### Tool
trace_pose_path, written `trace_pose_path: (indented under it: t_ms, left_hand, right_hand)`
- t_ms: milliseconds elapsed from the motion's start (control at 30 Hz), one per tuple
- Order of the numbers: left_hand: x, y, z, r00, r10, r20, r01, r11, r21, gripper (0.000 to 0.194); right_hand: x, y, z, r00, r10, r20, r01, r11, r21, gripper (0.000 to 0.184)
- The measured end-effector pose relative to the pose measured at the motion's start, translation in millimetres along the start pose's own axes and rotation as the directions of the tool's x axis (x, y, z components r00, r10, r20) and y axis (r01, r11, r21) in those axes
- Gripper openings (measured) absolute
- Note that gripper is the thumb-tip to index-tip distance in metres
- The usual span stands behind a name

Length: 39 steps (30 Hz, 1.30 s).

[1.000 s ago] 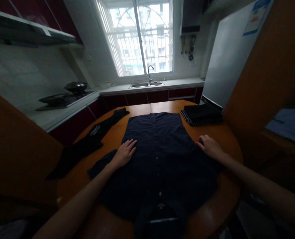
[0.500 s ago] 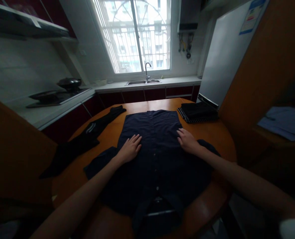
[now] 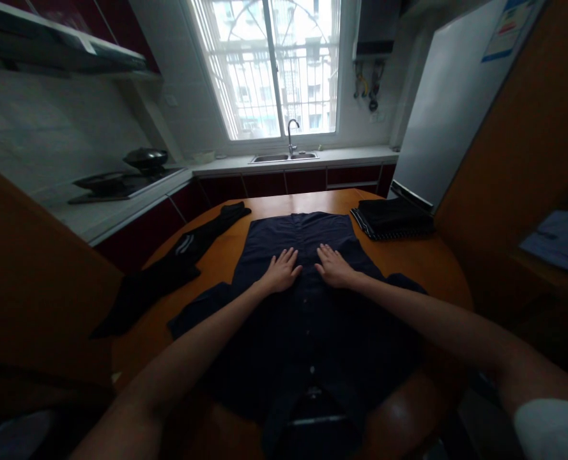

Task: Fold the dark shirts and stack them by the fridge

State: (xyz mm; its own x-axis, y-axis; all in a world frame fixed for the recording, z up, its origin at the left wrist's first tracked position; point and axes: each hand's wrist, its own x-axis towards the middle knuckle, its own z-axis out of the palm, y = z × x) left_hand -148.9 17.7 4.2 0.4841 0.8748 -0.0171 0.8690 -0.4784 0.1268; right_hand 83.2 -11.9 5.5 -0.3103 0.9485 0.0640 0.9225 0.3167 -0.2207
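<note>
A dark navy button-up shirt lies spread front side up, its collar toward me and its hem at the far side. My left hand rests flat on the cloth, just left of the button line, fingers stretched out. On the other side of the buttons my right hand also lies flat, fingers extended and holding nothing. Both sleeves stick out sideways, partly under my forearms. The shirt rests on a round-edged wooden table.
Black garment with a white mark stretches along the table's left side. A folded black stack sits at the far right. Beyond are a sink, a stove with a wok and a white fridge.
Both hands have slid inward over the shirt toward the button line, ending closer together. The whole view has shifted slightly. The shirt looks still.
</note>
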Motion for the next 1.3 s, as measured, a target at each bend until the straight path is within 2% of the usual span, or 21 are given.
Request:
trace_pose_path:
  t_ms: [67,100,200,267,333,367,433,533,600,633,700,833,933,1000,1067,1133,1200,1233,1300]
  left_hand:
    - [16.1,0.0,0.5,1.0,-0.008,0.001,0.008,1.0,-0.008,0.067]
    - [20.5,-8.9,-0.7,0.999,-0.042,-0.009,0.042,0.999,0.002,0.067]
    - [22.5,-59.3,-10.9,0.976,-0.214,-0.049,0.216,0.975,0.043,0.068]
    - [22.4,-91.1,-19.5,0.942,-0.331,-0.058,0.335,0.941,0.055,0.069]
    - [28.8,-103.4,-24.3,0.924,-0.377,-0.064,0.381,0.922,0.062,0.069]
    - [35.3,-100.6,-24.3,0.929,-0.364,-0.066,0.368,0.927,0.064,0.068]
    - [53.5,-81.7,-19.3,0.958,-0.281,-0.06,0.285,0.956,0.066,0.066]
    - [82.6,-50.6,-6.8,0.992,-0.126,-0.024,0.127,0.991,0.051,0.065]
    - [95.5,-49.0,-2.4,0.996,-0.09,-0.016,0.091,0.995,0.04,0.065]
    - [99.3,-55.7,-2.4,0.995,-0.099,-0.02,0.1,0.994,0.036,0.066]
    - [103.3,-79.8,-6.2,0.988,-0.151,-0.034,0.152,0.988,0.029,0.066]
    - [109.7,-131.1,-16.4,0.962,-0.266,-0.054,0.267,0.963,0.015,0.068]
    - [119.6,-144.6,-19.7,0.948,-0.314,-0.052,0.314,0.949,0.002,0.069]
    - [127.3,-140.5,-19.7,0.943,-0.329,-0.043,0.329,0.944,-0.004,0.069]
    - [135.2,-129.2,-18.0,0.962,-0.269,-0.042,0.269,0.963,-0.005,0.067]
    - [143.7,-115.1,-14.4,0.994,-0.1,-0.033,0.101,0.995,0.0,0.065]
    - [153.3,-103.4,-10.1,0.998,0.068,-0.012,-0.067,0.998,0.007,0.064]
    - [158.5,-99.8,-8.2,0.994,0.106,-0.001,-0.106,0.994,0.01,0.064]
    - [169.6,-98.4,-5.6,0.996,0.089,0.004,-0.089,0.996,0.014,0.063]
  right_hand:
    - [20.3,-5.6,5.5,0.998,-0.064,0.012,0.064,0.998,0.02,0.068]
    - [27.6,1.4,6.5,0.998,-0.053,0.021,0.053,0.998,0.017,0.069]
    - [38.4,51.3,0.5,0.992,0.127,0.021,-0.127,0.992,-0.015,0.072]
    - [42.6,85.5,-7.7,0.955,0.296,-0.024,-0.297,0.954,-0.034,0.071]
    - [50.5,99.1,-13.5,0.929,0.364,-0.065,-0.368,0.929,-0.047,0.071]
    - [56.6,95.6,-13.9,0.929,0.361,-0.08,-0.365,0.93,-0.051,0.07]
    - [72.6,71.9,-8.8,0.957,0.278,-0.082,-0.283,0.958,-0.054,0.069]
    - [98.2,26.6,7.5,0.998,0.065,-0.019,-0.065,0.997,-0.029,0.067]
    - [110.8,16.0,16.1,1.0,-0.017,0.01,0.018,1.0,-0.015,0.067]
    - [115.4,20.0,17.9,0.999,-0.03,0.014,0.03,0.999,-0.012,0.068]
    - [122.0,44.5,16.2,1.0,-0.003,0.014,0.003,1.0,-0.014,0.07]
    - [135.0,114.9,0.6,0.988,0.151,0.015,-0.15,0.987,-0.056,0.07]
    - [149.0,139.7,-8.9,0.979,0.205,0.006,-0.204,0.976,-0.08,0.068]
    - [159.5,133.7,-10.9,0.972,0.236,-0.019,-0.236,0.967,-0.091,0.068]
    - [169.8,112.6,-8.6,0.978,0.2,-0.051,-0.205,0.974,-0.101,0.068]
    - [179.3,84.4,-2.3,0.998,0.043,-0.045,-0.047,0.994,-0.094,0.067]
    - [187.9,59.4,6.3,0.991,-0.131,0.023,0.132,0.99,-0.05,0.068]
    - [192.2,50.8,10.6,0.984,-0.171,0.049,0.173,0.985,-0.029,0.069]
    - [201.5,43.5,17.3,0.986,-0.151,0.068,0.152,0.988,-0.013,0.071]
